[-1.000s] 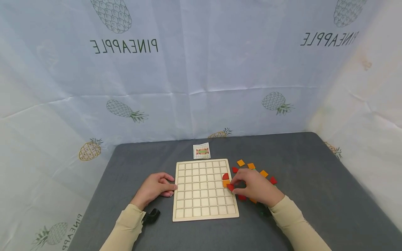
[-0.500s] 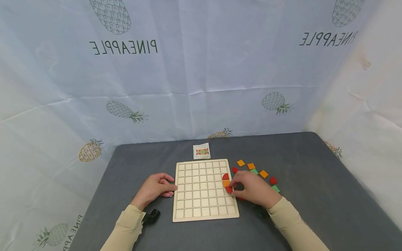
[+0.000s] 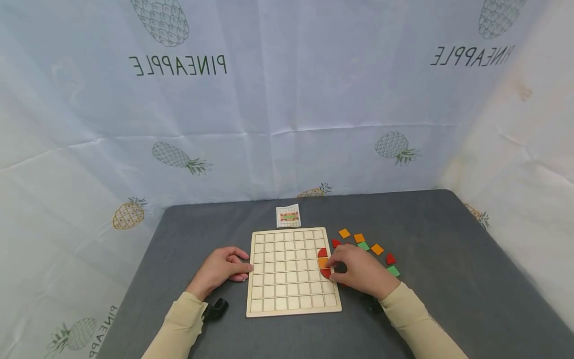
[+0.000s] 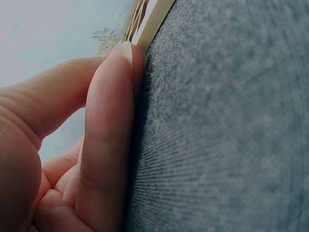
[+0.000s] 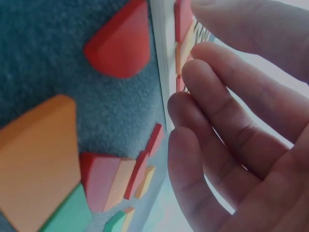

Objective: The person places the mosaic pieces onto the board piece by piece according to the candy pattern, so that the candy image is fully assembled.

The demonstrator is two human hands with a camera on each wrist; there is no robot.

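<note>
1 right hand (image 3: 365, 269) at red piece (image 3: 325, 273), board (image 3: 287, 277) edge (middle bare)

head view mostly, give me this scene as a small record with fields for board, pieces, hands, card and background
board: wooden grid board, flat on a dark table
pieces on board: orange square between far red piece and near red piece, in the rightmost column
left hand: thumb touches board's left edge
right hand: thumb and index at near red piece; grip unclear
loose pieces: red, orange, green, right of board
card: beyond board's far edge, printed picture
background: pineapple-print cloth
</note>
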